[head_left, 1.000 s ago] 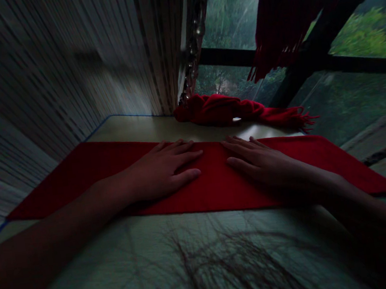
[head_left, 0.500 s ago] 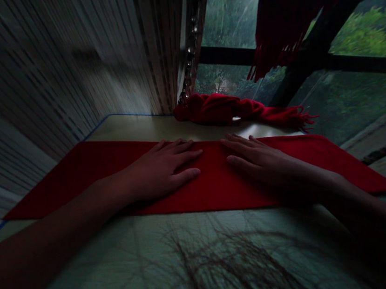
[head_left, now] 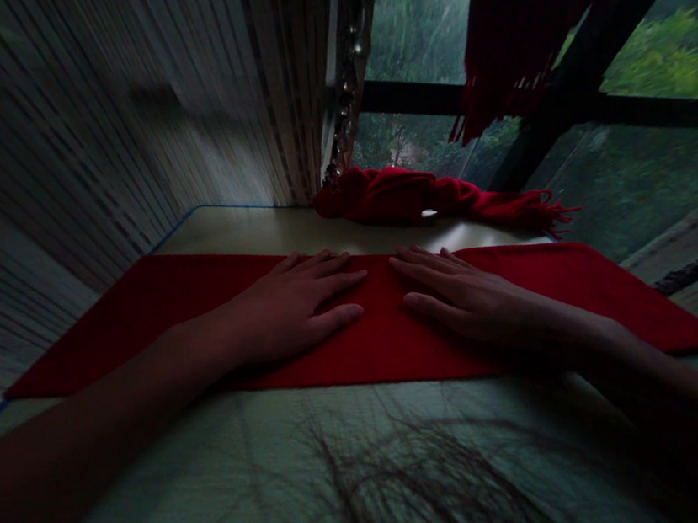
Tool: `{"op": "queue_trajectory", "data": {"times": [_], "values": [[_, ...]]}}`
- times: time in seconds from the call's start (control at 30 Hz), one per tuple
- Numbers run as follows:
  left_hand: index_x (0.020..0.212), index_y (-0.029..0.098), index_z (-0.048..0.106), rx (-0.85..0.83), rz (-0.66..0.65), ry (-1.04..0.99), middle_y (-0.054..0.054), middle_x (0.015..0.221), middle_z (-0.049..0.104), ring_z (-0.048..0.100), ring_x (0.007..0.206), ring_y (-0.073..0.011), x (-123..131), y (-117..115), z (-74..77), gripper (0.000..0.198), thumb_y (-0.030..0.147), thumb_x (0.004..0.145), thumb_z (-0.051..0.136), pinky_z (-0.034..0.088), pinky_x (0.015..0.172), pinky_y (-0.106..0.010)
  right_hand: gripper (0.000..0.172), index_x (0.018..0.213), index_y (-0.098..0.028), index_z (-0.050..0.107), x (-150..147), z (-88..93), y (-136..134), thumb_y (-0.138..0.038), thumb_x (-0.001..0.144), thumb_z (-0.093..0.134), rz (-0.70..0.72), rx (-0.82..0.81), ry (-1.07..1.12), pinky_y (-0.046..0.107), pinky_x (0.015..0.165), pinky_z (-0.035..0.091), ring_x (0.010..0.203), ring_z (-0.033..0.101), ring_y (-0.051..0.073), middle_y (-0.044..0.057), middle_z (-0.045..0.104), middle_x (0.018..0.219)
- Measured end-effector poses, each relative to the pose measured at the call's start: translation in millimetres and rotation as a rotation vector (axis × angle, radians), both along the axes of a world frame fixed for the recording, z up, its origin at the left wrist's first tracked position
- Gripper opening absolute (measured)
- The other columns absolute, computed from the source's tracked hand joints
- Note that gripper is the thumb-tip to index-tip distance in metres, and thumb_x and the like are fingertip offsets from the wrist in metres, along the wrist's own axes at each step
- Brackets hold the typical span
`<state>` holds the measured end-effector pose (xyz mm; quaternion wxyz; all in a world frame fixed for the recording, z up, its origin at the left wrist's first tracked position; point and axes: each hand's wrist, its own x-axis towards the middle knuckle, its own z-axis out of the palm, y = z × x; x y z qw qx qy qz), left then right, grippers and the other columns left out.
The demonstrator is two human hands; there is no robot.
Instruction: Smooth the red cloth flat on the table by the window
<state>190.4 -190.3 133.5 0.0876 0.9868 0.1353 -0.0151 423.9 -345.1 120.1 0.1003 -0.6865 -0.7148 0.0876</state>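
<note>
Already, the red cloth [head_left: 384, 338] lies flat across the table [head_left: 186, 485] beneath your left hand [head_left: 294, 306] and right hand [head_left: 467, 293], fingers outstretched and gripping nothing, while a fringed red scarf [head_left: 389, 197] lies bunched and untouched beyond it.

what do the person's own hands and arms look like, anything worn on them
The left hand and right hand look slim-fingered and bare, with no gloves or rings visible. The forearms show no sleeve or watch. Dim light may hide small markings.
</note>
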Motion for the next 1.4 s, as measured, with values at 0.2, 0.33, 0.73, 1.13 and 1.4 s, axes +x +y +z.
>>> {"op": "queue_trajectory", "data": {"times": [0.2,0.33,0.73,1.13,1.4], "values": [[0.163,0.032,0.033,-0.006,0.006,0.001,-0.001,0.173,0.02,0.016,0.16,-0.0247,0.3,-0.7,0.7,0.061,0.059,0.108,0.035,0.01,0.128,-0.046,0.072,0.163,-0.025,0.035,-5.3,0.5,-0.4,-0.066,0.104,0.033,0.032,-0.006,0.01,0.061,0.127,0.016,0.158,0.018,0.032,0.009,0.026,0.171],[0.163,0.033,0.033,-0.004,0.003,0.0,-0.001,0.173,0.02,0.016,0.16,-0.0246,0.3,-0.5,0.5,0.061,0.06,0.108,0.034,0.011,0.128,-0.047,0.073,0.163,-0.025,0.035,-4.2,-0.3,-0.6,-0.068,0.104,0.031,0.03,-0.016,0.012,0.059,0.127,0.016,0.158,0.017,0.031,0.009,0.027,0.171],[0.163,0.033,0.032,-0.004,0.002,0.004,-0.001,0.173,0.018,0.015,0.16,-0.0243,-0.3,-0.1,0.7,0.062,0.06,0.108,0.033,0.009,0.128,-0.046,0.078,0.164,-0.021,0.033,-3.4,-3.5,0.4,-0.07,0.104,0.026,0.007,-0.008,-0.019,0.057,0.128,0.016,0.158,0.016,0.03,0.011,0.025,0.171],[0.163,0.033,0.032,0.008,-0.002,0.004,-0.001,0.173,0.019,0.015,0.16,-0.0229,0.8,0.2,-0.4,0.061,0.059,0.108,0.034,0.01,0.128,-0.046,0.079,0.163,-0.02,0.035,-4.3,-3.3,0.7,-0.07,0.103,0.027,-0.005,-0.021,-0.012,0.057,0.128,0.014,0.158,0.018,0.032,0.011,0.026,0.171],[0.163,0.033,0.032,0.012,-0.004,0.005,-0.002,0.173,0.02,0.017,0.16,-0.0234,0.7,-0.7,1.1,0.06,0.058,0.109,0.034,0.011,0.128,-0.047,0.073,0.163,-0.021,0.035,-2.8,0.0,-0.5,-0.065,0.105,0.031,-0.029,0.038,0.021,0.056,0.128,0.016,0.158,0.017,0.03,0.011,0.025,0.171]]}}
